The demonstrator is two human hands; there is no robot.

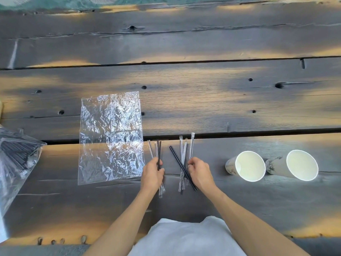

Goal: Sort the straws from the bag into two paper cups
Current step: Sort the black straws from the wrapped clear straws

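My left hand (152,174) grips a small bunch of straws (158,152), some black and bare, some in clear wrappers, fanned out above the fingers. My right hand (198,170) rests on a second group of straws (184,156) lying on the table; its fingers pinch the wrapped ones, and a bare black straw (182,168) crosses them diagonally. An empty clear plastic bag (110,137) lies flat to the left of my left hand. Two white paper cups stand to the right, the nearer cup (246,166) and the farther cup (295,165), both empty inside.
A larger plastic bag full of black straws (16,156) lies at the left edge. The dark wooden plank table (184,89) has gaps between its boards, one just beyond the straws. My white clothing (184,237) shows at the bottom.
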